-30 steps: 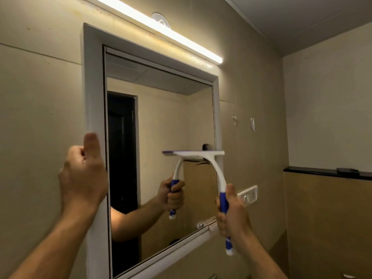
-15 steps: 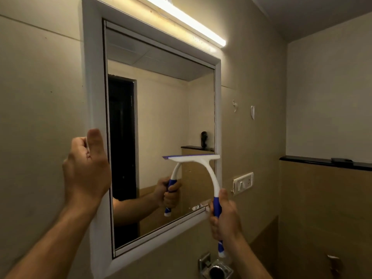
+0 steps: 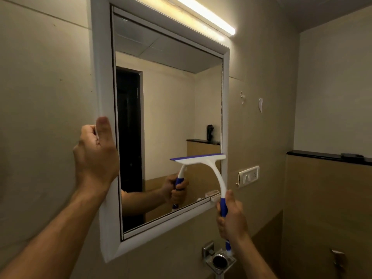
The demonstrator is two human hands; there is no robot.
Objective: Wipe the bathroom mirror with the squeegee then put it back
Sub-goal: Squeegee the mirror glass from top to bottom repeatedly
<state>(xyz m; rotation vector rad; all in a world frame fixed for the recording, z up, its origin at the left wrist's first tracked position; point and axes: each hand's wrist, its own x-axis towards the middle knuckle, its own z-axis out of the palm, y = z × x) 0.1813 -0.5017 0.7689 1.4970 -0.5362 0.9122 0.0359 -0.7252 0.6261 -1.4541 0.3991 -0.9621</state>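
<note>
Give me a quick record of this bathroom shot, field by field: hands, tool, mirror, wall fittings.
left hand: grips the mirror frame's left edge
right hand: shut on the squeegee's blue handle
squeegee: blade level, at the glass's lower right
mirror: white frame, reflects a dark doorway
tube light: lit, above mirror
switch plate: right of mirror

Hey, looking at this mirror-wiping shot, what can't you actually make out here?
All in the head view:
- Whether the squeegee blade touches the mirror glass: angle too oblique.
- Left hand fingers: wrapped behind the frame.
- Squeegee handle's middle: covered by the right hand.
- Dark object reflected on the ledge: too small.
</note>
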